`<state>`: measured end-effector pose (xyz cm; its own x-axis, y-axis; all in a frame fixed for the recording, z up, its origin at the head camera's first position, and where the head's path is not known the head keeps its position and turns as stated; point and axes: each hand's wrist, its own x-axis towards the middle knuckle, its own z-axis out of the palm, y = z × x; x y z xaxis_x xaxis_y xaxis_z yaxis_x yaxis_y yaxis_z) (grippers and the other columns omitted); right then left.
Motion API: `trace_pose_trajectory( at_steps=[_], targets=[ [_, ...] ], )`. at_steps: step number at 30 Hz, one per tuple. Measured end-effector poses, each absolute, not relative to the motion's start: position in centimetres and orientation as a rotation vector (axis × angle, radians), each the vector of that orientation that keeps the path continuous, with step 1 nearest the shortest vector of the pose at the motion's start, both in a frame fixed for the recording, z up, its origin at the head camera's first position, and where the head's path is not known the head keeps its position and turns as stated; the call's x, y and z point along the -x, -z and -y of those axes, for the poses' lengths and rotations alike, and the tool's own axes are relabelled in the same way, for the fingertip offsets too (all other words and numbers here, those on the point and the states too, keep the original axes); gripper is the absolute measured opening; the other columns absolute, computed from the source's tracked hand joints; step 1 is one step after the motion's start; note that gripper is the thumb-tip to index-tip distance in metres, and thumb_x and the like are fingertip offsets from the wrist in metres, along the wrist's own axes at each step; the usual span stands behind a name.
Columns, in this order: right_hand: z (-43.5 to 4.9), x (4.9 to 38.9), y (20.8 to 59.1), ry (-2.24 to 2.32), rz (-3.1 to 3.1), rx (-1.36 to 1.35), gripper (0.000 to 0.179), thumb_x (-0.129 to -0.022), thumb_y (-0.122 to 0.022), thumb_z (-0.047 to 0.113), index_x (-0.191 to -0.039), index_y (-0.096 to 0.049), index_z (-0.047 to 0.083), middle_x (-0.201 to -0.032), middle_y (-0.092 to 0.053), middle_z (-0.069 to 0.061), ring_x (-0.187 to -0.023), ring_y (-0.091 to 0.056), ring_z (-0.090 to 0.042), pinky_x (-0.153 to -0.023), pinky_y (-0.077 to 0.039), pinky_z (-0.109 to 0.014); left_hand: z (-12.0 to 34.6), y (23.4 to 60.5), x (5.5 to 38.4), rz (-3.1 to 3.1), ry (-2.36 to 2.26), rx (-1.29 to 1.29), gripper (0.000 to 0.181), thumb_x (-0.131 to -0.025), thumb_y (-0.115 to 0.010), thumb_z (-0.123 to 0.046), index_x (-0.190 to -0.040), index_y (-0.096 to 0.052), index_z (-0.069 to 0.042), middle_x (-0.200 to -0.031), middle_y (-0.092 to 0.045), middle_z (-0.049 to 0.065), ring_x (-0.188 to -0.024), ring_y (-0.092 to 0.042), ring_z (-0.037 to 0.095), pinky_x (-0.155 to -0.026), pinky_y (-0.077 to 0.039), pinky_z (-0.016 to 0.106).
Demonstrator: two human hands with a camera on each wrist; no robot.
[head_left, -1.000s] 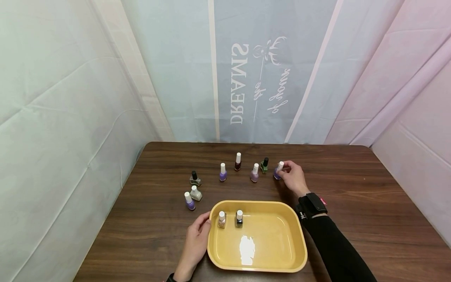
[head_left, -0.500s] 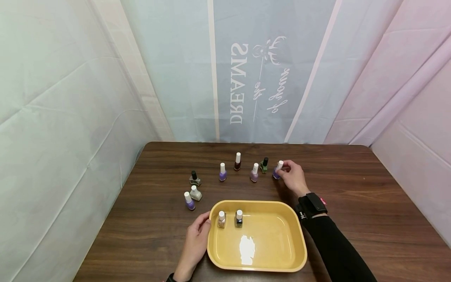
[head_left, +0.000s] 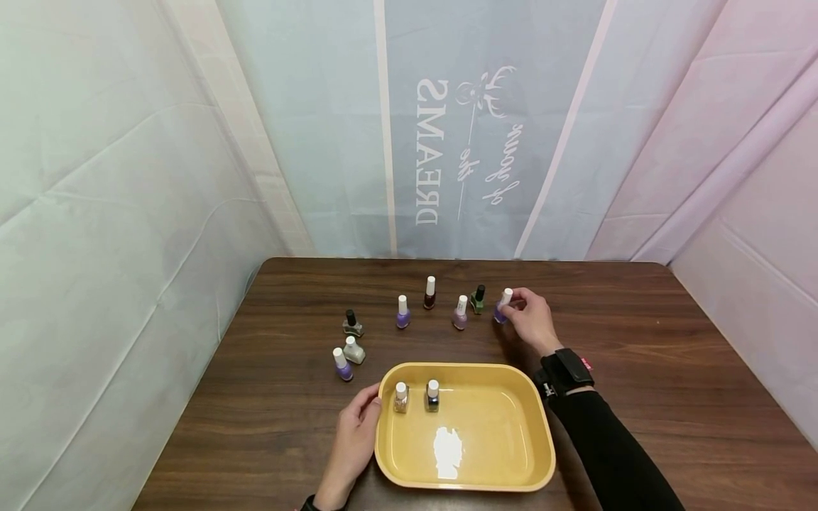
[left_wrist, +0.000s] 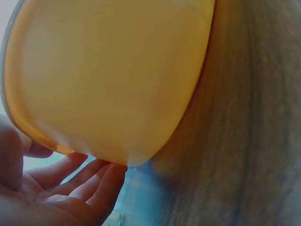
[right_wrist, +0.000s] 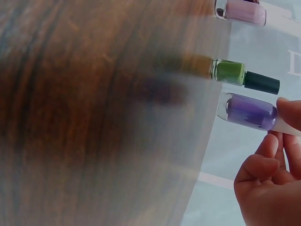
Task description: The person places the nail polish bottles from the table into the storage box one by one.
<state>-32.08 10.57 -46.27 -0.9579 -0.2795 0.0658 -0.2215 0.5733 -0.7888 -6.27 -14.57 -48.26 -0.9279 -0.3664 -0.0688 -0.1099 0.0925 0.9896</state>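
On my feed the R hand [head_left: 533, 323] has the purple nail polish btl [right_wrist: 251, 112] by its white cap, pinched btwn thumb & fingers, leaning a bit, at the far R of the group on the wood-grain table [head_left: 639, 355], just beside the green nail polish btl [right_wrist: 229, 72]. Can't tell for sure if its base touches the wood. L hand [head_left: 356, 436] grips the L end of the yellow tray [head_left: 492, 433], fingers against the outer wall, so I'd say it's steadying it. In the tray's far-L part stand 2 btls: pinkish btl [head_left: 400, 399] & dark btl [head_left: 432, 397]. Besides green, 6 more sit on the table: mauve btl [head_left: 460, 314], dark red btl [head_left: 430, 294], 2nd purple btl [head_left: 402, 314], black-capped grey btl [head_left: 352, 326], silvery btl [head_left: 354, 351] & 3rd purple btl [head_left: 343, 364]. My read: step in hand is 1 end of a btl move, prob the start of a lift, tho could be a set-down. If lift, next move calls for a firm cap pinch, clearing green w/o a knock, then back over the tray's far rim to its bare R side. If set-down, base flat b4 letting go.
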Motion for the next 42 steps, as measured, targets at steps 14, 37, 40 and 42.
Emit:
trace_pose_trajectory(
  at_steps=[14, 37, 40, 42],
  targets=[
    [-10.6, 32.0, 45.0, 1.377, -2.745, 0.458, 0.029, -0.093, -0.063, 0.016, -0.116, -0.058, -0.001, -0.106, -0.063, -0.020, -0.091, -0.056, -0.026, -0.068, -0.046, -0.022, 14.5, 48.1, 6.3, 2.178, 1.909, -0.502, 0.033, -0.100, -0.048, -0.013, -0.127, -0.058, 0.003, -0.126, -0.061, 0.023, -0.112, -0.063, 0.025, -0.085, -0.054, 0.025],
    [-10.3, 31.2, 42.3, 1.397, -2.808, 0.519, 0.026, -0.091, -0.066, 0.019, -0.110, -0.061, 0.002, -0.094, -0.062, -0.012, -0.081, -0.051, -0.020, -0.061, -0.042, -0.023, 14.6, 48.3, 6.4, 2.220, 1.869, -0.515, 0.031, -0.100, -0.046, -0.011, -0.125, -0.060, 0.001, -0.123, -0.063, 0.022, -0.108, -0.064, 0.026, -0.082, -0.056, 0.025],
    [-10.2, 30.9, 41.9, 1.403, -2.808, 0.537, 0.026, -0.091, -0.066, 0.021, -0.109, -0.060, 0.002, -0.093, -0.061, -0.012, -0.080, -0.050, -0.020, -0.060, -0.041, -0.023, 14.6, 48.3, 6.4, 2.220, 1.861, -0.512, 0.031, -0.100, -0.047, -0.012, -0.124, -0.061, 0.001, -0.123, -0.063, 0.022, -0.107, -0.065, 0.026, -0.082, -0.056, 0.026],
    [-10.1, 30.7, 41.5, 1.410, -2.807, 0.545, 0.027, -0.091, -0.067, 0.022, -0.109, -0.060, 0.003, -0.092, -0.060, -0.011, -0.080, -0.050, -0.020, -0.060, -0.041, -0.023, 14.6, 48.3, 6.4, 2.218, 1.863, -0.510, 0.031, -0.100, -0.047, -0.012, -0.124, -0.060, 0.001, -0.123, -0.063, 0.022, -0.107, -0.065, 0.025, -0.083, -0.056, 0.026]
  ],
)
